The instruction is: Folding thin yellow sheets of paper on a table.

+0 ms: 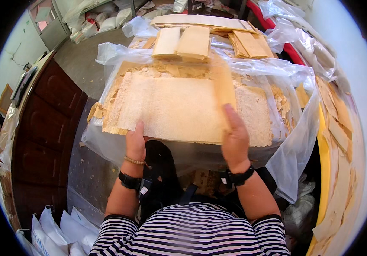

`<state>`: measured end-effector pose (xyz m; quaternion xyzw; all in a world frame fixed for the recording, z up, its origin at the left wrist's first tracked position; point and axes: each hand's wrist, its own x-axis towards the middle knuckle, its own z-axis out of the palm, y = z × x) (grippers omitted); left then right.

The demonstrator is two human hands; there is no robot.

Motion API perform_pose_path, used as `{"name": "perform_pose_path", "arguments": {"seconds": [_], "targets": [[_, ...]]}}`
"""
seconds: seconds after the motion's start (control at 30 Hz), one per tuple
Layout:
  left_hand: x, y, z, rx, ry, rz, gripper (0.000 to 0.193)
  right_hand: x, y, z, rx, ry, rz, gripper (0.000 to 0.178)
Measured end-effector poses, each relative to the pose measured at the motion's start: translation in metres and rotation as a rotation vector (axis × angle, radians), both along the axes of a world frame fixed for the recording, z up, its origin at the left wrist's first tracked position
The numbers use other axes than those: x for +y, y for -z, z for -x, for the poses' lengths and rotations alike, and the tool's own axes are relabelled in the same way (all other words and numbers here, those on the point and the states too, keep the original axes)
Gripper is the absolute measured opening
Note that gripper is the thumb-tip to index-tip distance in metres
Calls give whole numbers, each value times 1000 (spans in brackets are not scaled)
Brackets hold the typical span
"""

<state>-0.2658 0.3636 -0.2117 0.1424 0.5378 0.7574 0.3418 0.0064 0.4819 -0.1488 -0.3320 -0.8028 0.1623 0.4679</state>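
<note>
A wide, thin, pale-yellow sheet [179,106], similar to dried bean-curd skin, lies over a stack of such sheets in front of me. My left hand [136,145] pinches its near edge at the left, thumb on top and fingers hidden underneath. At the right, my right hand [235,138] holds the edge where a narrow darker strip [224,81] of sheet rises, blurred by motion. Its thumb points away from me and its fingertips are partly hidden. Another sheet [256,115] shows to the right, beneath.
Folded sheet bundles [194,41] and a flatter pile [249,45] sit farther back. Clear plastic film [294,170] drapes around the table. Broken sheets fill a yellow-edged holder [337,170] at right. A dark wooden cabinet [47,123] stands left, with white sacks [59,230] below.
</note>
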Motion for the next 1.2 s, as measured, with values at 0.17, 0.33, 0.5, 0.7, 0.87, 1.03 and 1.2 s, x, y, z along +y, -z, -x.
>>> {"name": "perform_pose_path", "arguments": {"seconds": [0.17, 0.33, 0.5, 0.7, 0.87, 1.03, 1.2], "targets": [[2, 12, 8, 359, -19, 120, 34, 2, 29, 32, -470, 23, -200, 48], [6, -10, -11, 803, -176, 115, 33, -1, 38, 44, -499, 17, -234, 45], [9, -41, -33, 994, 35, 671, 29, -7, 46, 56, -535, 6, -209, 48], [32, -35, -59, 1723, -164, 143, 39, -9, 57, 67, -544, 59, -279, 45], [50, -34, -78, 1900, -101, 266, 37, -4, 74, 75, -543, 20, -73, 52], [60, -41, -95, 1965, -54, 301, 35, -10, 85, 75, -513, -4, -81, 53], [68, -48, -101, 1934, 94, 389, 29, -9, 83, 75, -584, -56, -24, 54]]}}
